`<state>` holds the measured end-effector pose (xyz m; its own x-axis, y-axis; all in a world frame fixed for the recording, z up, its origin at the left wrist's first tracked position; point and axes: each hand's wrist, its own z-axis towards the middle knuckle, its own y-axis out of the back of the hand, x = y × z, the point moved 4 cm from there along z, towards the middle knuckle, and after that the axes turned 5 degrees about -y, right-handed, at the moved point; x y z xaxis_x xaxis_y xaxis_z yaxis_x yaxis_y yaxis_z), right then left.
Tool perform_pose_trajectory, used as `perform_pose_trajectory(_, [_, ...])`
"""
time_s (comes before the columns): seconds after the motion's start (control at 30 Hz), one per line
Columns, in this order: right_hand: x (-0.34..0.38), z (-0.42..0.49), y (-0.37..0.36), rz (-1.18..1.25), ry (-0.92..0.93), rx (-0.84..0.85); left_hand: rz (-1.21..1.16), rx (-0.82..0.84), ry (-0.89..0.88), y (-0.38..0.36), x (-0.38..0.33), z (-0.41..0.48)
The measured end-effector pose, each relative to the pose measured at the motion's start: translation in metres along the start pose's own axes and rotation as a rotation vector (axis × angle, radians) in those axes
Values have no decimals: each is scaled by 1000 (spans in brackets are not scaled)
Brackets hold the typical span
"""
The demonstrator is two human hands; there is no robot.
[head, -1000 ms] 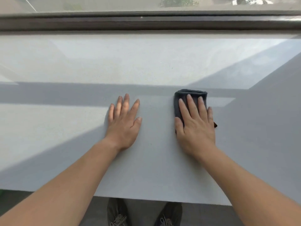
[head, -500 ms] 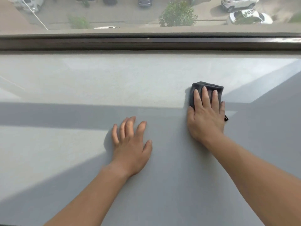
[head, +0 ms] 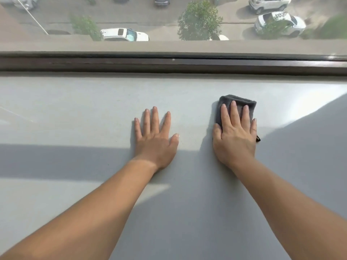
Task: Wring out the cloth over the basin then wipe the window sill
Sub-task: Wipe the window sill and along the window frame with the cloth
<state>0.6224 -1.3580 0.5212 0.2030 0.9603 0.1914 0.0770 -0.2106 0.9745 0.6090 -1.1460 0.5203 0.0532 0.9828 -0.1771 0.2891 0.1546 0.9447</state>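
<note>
Pushed farther toward the window-side edge of the window sill (head: 75,113) than half a second ago, with the right hand (head: 234,141) flat on the cloth (head: 237,103) and carrying it along. Fingers straight and close together, pressing down, not curled round anything; thumb at the cloth's left edge. Brought forward as well with the left hand (head: 155,145): palm down on the bare sill, fingers straight and spread, grasping nothing, near the right hand but apart from it. Folded dark grey, with the cloth's far end showing past the fingertips and a small dark tab (head: 258,138) poking out by the little finger. Sunlit across the far part of the sill, shaded in a band under the wrists and toward the right edge. Bounded beyond by a dark window frame (head: 169,62); through the glass, white cars (head: 124,34) and a tree (head: 200,19) on a street below.
</note>
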Motion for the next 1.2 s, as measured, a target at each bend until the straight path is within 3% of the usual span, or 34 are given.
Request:
perform_pose_trajectory(0.1, [23, -31, -7, -45, 320, 38, 2, -38, 0, 0, 2, 0])
perform_pose_trajectory(0.17, [17, -15, -2, -66, 429, 92, -1, -37, -5, 0, 2, 3])
perform_pose_trajectory(0.2, [12, 5, 2, -75, 401, 103, -1, -33, -10, 0, 3, 3])
perform_pose_trajectory(0.3, [2, 71, 14, 7, 33, 92, -9, -29, -12, 0, 3, 4])
perform_pose_trajectory(0.37, [19, 88, 14, 63, -119, 41, -10, -37, -10, 1, 3, 4])
perform_pose_trajectory(0.4, [36, 85, 10, 56, -99, 33, -9, -45, -11, 0, 3, 4])
perform_pose_trajectory(0.57, [87, 57, -4, -43, 392, 99, -3, -78, -14, 0, 3, 5])
perform_pose_trajectory(0.63, [64, 78, 3, -47, 350, 92, -9, -63, -16, 0, 3, 4])
perform_pose_trajectory(0.73, [24, 104, 15, -21, 138, 64, -45, -48, -21, 2, 3, 4])
perform_pose_trajectory(0.87, [47, 90, 7, 30, -58, 3, -49, -60, -21, 2, 3, 3])
perform_pose_trajectory(0.97, [71, 65, 1, 0, 153, 40, -36, -60, -21, 2, 3, 5])
perform_pose_trajectory(1.07, [31, 66, 10, -44, 288, 111, -38, -46, -16, 2, 4, 4])
perform_pose_trajectory(1.2, [-45, 112, 33, 10, -57, 36, -43, -51, -15, 3, 2, 4])
